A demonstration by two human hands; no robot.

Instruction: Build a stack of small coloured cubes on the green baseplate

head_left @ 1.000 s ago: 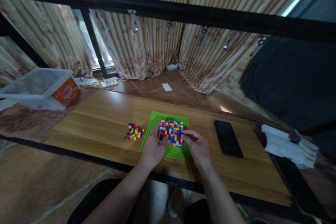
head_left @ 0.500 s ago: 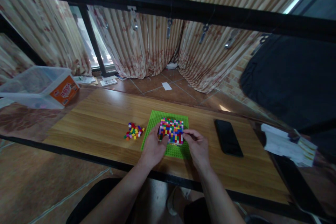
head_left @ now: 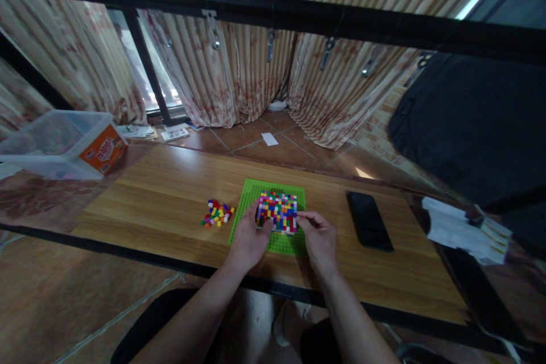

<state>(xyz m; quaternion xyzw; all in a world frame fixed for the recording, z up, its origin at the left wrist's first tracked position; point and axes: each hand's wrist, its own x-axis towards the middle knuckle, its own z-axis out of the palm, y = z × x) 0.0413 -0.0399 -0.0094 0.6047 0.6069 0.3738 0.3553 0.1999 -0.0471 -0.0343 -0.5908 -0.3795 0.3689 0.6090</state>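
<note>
A block of small multicoloured toy bricks (head_left: 279,209) sits on a green studded baseplate (head_left: 285,245). My left hand (head_left: 249,239) grips the block from its left side, with the thumb along the near edge and the fingers behind the left edge. At the block's right edge is my right hand (head_left: 319,236), thumb and forefinger pinched together against it. A small blue brick seems to lie at those fingertips, but the fingers partly cover it. Left of the baseplate, a loose pile of small coloured bricks (head_left: 218,213) rests on the wooden table (head_left: 170,199).
A black phone (head_left: 369,222) lies to the right on the table. Farther right are white papers (head_left: 452,227) and a dark flat object (head_left: 480,290). A clear plastic bin (head_left: 55,142) with an orange label stands at the far left. A dark rail (head_left: 273,3) crosses above, before striped curtains.
The view has shifted slightly. Both hands keep nearly the same place at the block, with the right fingertips still at its right edge.
</note>
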